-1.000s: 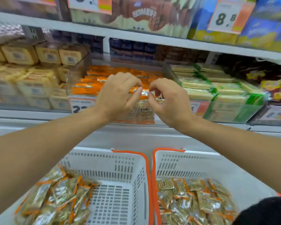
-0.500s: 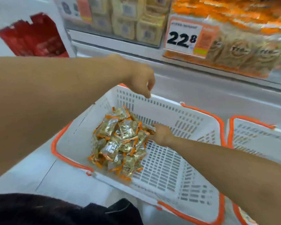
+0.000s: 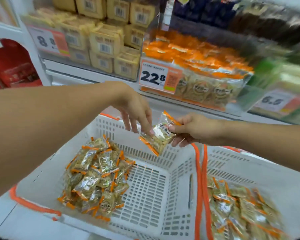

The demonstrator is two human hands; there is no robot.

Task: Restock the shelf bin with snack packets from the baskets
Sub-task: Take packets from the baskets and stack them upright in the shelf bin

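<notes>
Packet in hand: one snack packet, clear film with orange sealed ends, hanging tilted above the left basket, at 12 o'clock from the heap lying in it.
Right hand: pinching the packet's upper end, thumb on top, fingers curling underneath.
Left hand: fingers pointing down, tips touching the packet's lower half; whether it is gripping, cannot tell.
Handling: looking light, crinkly, slippery; contents likely brittle, so holding by the flat sealed ends seems safest.
Shelf bin: at 1 o'clock from the packet, already well filled behind the 22.8 price tag.
Right basket: at 4 o'clock, holding more packets.
</notes>
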